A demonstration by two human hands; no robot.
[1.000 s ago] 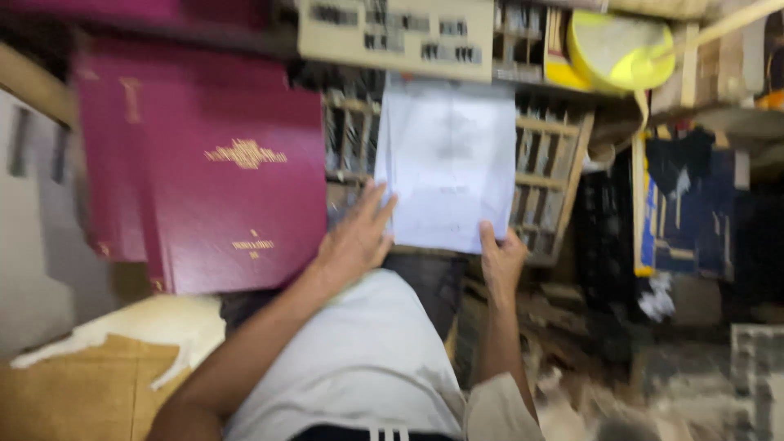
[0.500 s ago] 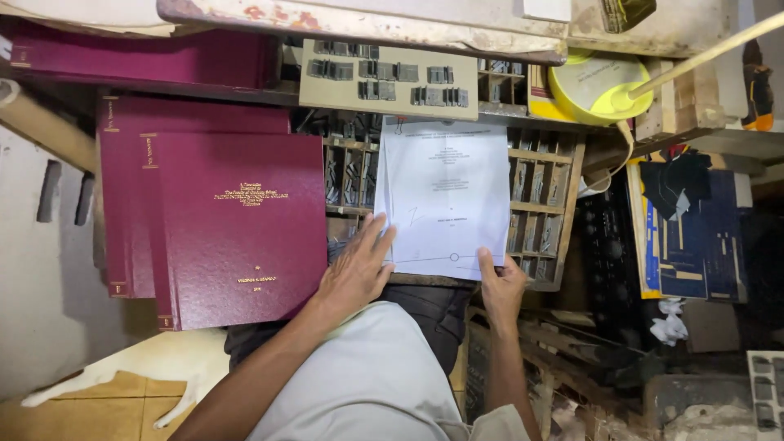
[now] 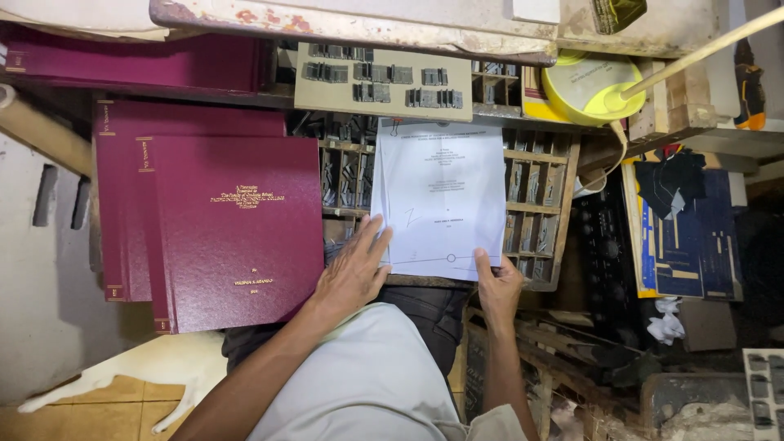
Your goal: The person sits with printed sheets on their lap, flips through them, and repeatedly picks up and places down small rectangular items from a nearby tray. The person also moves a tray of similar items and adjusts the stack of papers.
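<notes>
Two hands steady a printed white sheet over a compartmented type tray.

The left hand (image 3: 353, 273) lies flat and open, fingers spread, its fingertips pressing the lower left corner of the white sheet (image 3: 441, 196); the right hand (image 3: 496, 286) pinches the sheet's bottom edge near the right corner, thumb on top. The sheet lies upright across a wooden type tray (image 3: 535, 204) divided into small compartments, covering its middle. Just left of the left hand, a maroon hardbound book (image 3: 233, 233) with gold lettering sits on top of another like it. Above the sheet, a pale board with rows of metal type (image 3: 376, 82) rests against the bench edge, and a yellow round container (image 3: 590, 86) stands to the upper right.
</notes>
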